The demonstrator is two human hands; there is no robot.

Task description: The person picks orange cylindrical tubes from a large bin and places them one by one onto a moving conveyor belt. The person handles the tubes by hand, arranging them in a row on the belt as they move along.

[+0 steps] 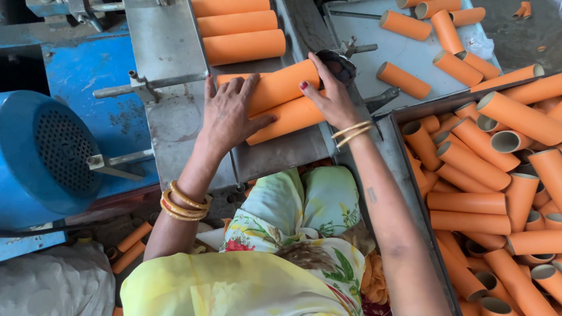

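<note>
Hands flat (fingers spread) — left hand (231, 114), right hand (331, 96), orange tubes (281, 102)

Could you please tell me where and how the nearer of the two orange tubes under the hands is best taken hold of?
Probably around its bare middle, from above. The nearer orange tube lies flat on the metal chute, slightly slanted, beside a second tube. The left hand covers its left end and the right hand its right, so fingers should wrap over the round wall.

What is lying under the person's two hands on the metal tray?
Two orange cardboard tubes lie side by side on the metal tray. The left hand covers their left ends; the right hand rests on their right ends, hiding the openings.
</note>
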